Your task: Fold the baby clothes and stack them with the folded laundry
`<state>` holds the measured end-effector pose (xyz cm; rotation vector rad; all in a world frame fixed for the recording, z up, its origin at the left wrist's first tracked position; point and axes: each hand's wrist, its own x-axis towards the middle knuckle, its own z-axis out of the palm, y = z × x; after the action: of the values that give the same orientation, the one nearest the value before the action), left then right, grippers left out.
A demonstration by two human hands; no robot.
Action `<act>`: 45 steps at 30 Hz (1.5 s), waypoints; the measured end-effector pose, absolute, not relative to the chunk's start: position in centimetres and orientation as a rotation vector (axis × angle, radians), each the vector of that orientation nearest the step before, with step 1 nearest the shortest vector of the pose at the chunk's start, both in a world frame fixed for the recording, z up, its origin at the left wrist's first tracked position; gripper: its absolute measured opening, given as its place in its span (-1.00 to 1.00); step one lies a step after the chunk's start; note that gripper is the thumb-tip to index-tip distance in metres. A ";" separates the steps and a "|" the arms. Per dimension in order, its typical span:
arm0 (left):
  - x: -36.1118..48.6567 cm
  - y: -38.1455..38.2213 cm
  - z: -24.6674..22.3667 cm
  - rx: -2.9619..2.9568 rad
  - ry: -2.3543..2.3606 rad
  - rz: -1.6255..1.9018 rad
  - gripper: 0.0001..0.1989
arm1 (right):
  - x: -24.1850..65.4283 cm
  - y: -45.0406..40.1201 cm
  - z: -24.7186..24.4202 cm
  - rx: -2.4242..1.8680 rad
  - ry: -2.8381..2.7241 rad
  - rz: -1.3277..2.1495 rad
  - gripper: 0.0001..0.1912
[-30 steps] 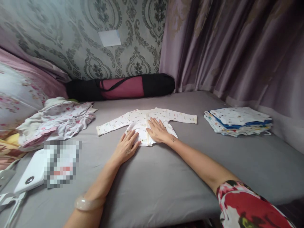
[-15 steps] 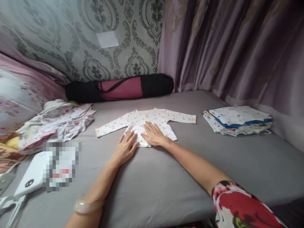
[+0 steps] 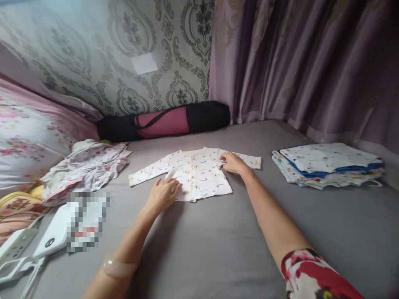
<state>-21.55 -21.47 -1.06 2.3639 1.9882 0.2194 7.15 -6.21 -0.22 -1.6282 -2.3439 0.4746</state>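
Note:
A small white baby shirt (image 3: 204, 176) with a tiny print lies spread on the grey bed sheet, its front seam in the middle and both sleeves stretched sideways. My left hand (image 3: 165, 193) rests at its lower left side, fingers apart and slightly bent, covering part of that edge. At the base of the right sleeve, my right hand (image 3: 235, 162) has its fingers curled in against the cloth, thumb and fingertips pinching the shirt near the underarm. A pale bangle circles my left forearm.
Folded clothes (image 3: 327, 160) are stacked on the right. At left lie rumpled clothes (image 3: 90, 164), a floral pillow (image 3: 31, 141), a white phone-like device (image 3: 56, 228), a blurred-out packet (image 3: 90, 224) and a power strip (image 3: 18, 245). A long black and maroon bag (image 3: 168, 122) lies along the wall.
My right hand has lifted off the shirt's middle and moved right to the sleeve base, its fingers curling. My left hand stays at the lower left, fingers more bent. The view shifted slightly.

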 end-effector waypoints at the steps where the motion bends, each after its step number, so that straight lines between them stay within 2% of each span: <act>1: -20.8 -20.6 -0.4 2.351 1.996 0.200 -0.64 | 7.3 -6.2 -0.5 -1.632 -2.358 0.466 -0.60; 6: -14.8 -15.1 0.5 2.266 1.886 0.484 -0.75 | 7.1 -6.5 -1.2 -1.623 -2.383 0.402 -0.70; 13: -8.3 -10.0 -3.5 2.266 1.732 0.735 -0.72 | 7.6 -6.6 -1.2 -1.611 -2.367 0.331 -0.68; 17: -7.5 -10.4 -5.3 2.319 1.811 0.616 -0.63 | 8.1 -6.4 -1.5 -1.570 -2.368 0.284 -0.65; 23: -7.1 -11.3 -4.6 2.416 1.829 0.364 -0.44 | 8.4 -6.4 -1.1 -1.569 -2.381 0.328 -0.61; 29: -6.7 -11.0 -5.1 2.482 1.817 0.335 -0.39 | 8.2 -6.7 -0.2 -1.579 -2.371 0.427 -0.68; 35: -6.6 -10.9 -5.0 2.458 1.813 0.243 -0.36 | 9.3 -5.7 0.2 -1.515 -2.292 0.668 -0.69; 38: -6.7 -11.1 -4.5 2.435 1.800 0.240 -0.36 | 11.3 -4.9 0.1 -1.667 -2.113 0.619 -0.65; 42: -6.7 -11.2 -4.2 2.420 1.784 0.239 -0.39 | 14.5 -4.2 -0.6 -2.034 -1.858 0.367 -0.61; 45: -6.7 -11.1 -4.1 2.414 1.789 0.209 -0.38 | 16.3 -4.1 -1.3 -2.250 -1.785 0.266 -0.65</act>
<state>-6.71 -11.13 -4.11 2.4144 1.7890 0.2093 16.32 -4.08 -1.25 -2.2497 -1.7848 0.2663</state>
